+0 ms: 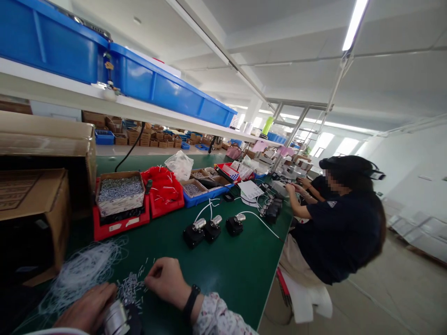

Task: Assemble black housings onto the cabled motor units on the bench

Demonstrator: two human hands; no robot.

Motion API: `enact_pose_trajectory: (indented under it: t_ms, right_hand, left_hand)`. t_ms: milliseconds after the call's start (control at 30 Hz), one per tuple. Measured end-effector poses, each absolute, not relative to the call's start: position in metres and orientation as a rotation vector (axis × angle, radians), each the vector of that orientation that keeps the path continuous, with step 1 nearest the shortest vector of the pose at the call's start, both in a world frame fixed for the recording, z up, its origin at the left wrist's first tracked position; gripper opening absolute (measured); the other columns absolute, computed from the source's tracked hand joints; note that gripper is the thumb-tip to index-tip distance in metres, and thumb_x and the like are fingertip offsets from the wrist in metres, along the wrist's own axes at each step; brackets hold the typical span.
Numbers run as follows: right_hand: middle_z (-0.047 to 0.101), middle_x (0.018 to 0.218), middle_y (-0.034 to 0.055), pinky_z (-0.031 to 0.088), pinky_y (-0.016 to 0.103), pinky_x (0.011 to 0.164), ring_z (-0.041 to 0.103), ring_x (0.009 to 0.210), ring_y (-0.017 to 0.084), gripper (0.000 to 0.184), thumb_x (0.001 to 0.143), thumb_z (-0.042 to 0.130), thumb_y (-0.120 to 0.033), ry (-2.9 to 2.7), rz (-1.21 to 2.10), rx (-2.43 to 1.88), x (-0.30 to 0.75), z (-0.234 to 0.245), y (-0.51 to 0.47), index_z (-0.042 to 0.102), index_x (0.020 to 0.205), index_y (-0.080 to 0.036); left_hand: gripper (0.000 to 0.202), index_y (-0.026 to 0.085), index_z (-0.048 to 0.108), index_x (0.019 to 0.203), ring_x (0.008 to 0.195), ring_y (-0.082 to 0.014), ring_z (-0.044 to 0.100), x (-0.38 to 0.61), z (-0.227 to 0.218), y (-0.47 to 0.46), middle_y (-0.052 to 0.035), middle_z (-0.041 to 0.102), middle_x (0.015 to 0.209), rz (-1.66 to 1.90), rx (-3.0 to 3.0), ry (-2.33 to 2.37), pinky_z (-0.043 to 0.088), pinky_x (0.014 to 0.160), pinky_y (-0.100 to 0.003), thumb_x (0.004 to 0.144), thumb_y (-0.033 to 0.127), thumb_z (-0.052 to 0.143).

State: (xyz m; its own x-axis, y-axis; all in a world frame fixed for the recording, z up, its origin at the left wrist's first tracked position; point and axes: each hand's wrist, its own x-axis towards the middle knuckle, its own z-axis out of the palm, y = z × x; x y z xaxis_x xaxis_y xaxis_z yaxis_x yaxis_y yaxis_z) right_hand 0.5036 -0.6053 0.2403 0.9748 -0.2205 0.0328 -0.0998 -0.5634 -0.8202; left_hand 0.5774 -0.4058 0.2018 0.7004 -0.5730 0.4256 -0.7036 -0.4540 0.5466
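Note:
At the bottom edge my left hand (87, 308) rests curled over a silver metal cylinder (117, 318) on a black base. My right hand (167, 281), with a black wristband, is closed in a pinch over a scatter of small white tube pieces (131, 284) on the green bench (223, 265). What the fingers pinch is too small to make out. A tangle of thin white wire (84, 270) lies just left of my hands.
Three black fixtures with silver cylinders (213, 229) stand mid-bench. Red trays (162, 190), a box of small metal parts (119, 190) and a blue tray (199, 191) sit behind. Cardboard boxes (33, 200) are at left. Blue bins (167, 88) line the shelf above. A seated co-worker (340, 228) works at right.

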Motion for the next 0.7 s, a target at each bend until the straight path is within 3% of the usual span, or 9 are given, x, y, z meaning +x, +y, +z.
enact_pose_trajectory:
  t_ms: [100, 267, 400, 533, 700]
  right_hand:
    - [0.057, 0.061, -0.0033, 0.039, 0.017, 0.045, 0.052, 0.052, 0.01, 0.01, 0.065, 0.069, -0.017, 0.337, -0.083, -1.886, 0.486, 0.248, -0.615, 0.061, 0.07, -0.015]
    - [0.055, 0.059, -0.0026, 0.038, 0.019, 0.046, 0.049, 0.048, 0.008, 0.028, 0.068, 0.068, -0.038, 0.375, -0.012, -1.479, 0.449, 0.251, -0.621, 0.051, 0.07, -0.015]
    - [0.055, 0.062, -0.0016, 0.042, 0.022, 0.054, 0.052, 0.055, 0.011, 0.031, 0.062, 0.076, -0.034, 0.394, 0.024, -1.28, 0.43, 0.252, -0.614, 0.051, 0.07, -0.016]
    - [0.052, 0.061, -0.0025, 0.042, 0.024, 0.055, 0.051, 0.056, 0.012, 0.031, 0.06, 0.078, -0.032, 0.372, 0.036, -1.261, 0.421, 0.25, -0.6, 0.052, 0.069, -0.018]
    - [0.057, 0.067, 0.0004, 0.043, 0.025, 0.059, 0.052, 0.061, 0.013, 0.026, 0.069, 0.071, -0.033, 0.302, 0.013, -1.483, 0.417, 0.237, -0.589, 0.062, 0.087, -0.016]
  left_hand:
    - [0.017, 0.026, 0.054, 0.053, 0.049, -0.0178, 0.056, 0.583, 0.202, -0.404, 0.0031, 0.059, 0.052, 0.103, 2.195, -0.952, 0.043, 0.05, -0.027, 0.066, 0.025, 0.044]
    - [0.01, 0.021, 0.049, 0.055, 0.048, -0.0169, 0.052, 0.559, 0.234, -0.391, 0.0016, 0.054, 0.051, -0.04, 2.14, -0.626, 0.04, 0.049, -0.026, 0.064, 0.025, 0.048]
    - [0.009, 0.019, 0.052, 0.064, 0.055, -0.0156, 0.054, 0.528, 0.244, -0.374, 0.0016, 0.055, 0.058, -0.087, 2.17, -0.414, 0.042, 0.054, -0.025, 0.067, 0.026, 0.049]
    - [0.018, 0.016, 0.059, 0.082, 0.061, -0.0152, 0.058, 0.489, 0.243, -0.358, -0.0002, 0.06, 0.067, -0.169, 2.078, -0.218, 0.047, 0.058, -0.025, 0.074, 0.029, 0.048]
    - [0.016, 0.017, 0.063, 0.077, 0.067, -0.0164, 0.061, 0.45, 0.25, -0.356, -0.0038, 0.065, 0.075, -0.151, 1.958, -0.213, 0.049, 0.062, -0.026, 0.078, 0.027, 0.052]
